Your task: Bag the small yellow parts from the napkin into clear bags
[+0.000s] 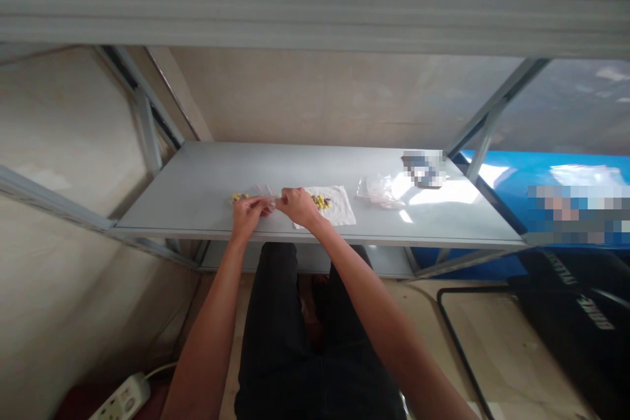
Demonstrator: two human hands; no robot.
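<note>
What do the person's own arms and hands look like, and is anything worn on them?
The left hand and right hand are bare, without gloves. The forearms show no sleeves, and no watch or bracelet is visible. The person wears black trousers.

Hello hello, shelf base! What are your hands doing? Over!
Left hand and right hand pinching a clear plastic bag. Yellow pieces beside them on the grey metal shelf. White tissue right of the right hand.

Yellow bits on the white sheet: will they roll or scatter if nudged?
Probably scatter easily: the yellow pieces look tiny and lie loose on the white sheet. If rounded, they could roll far on the smooth metal shelf. Too small to judge whether they're brittle.
</note>
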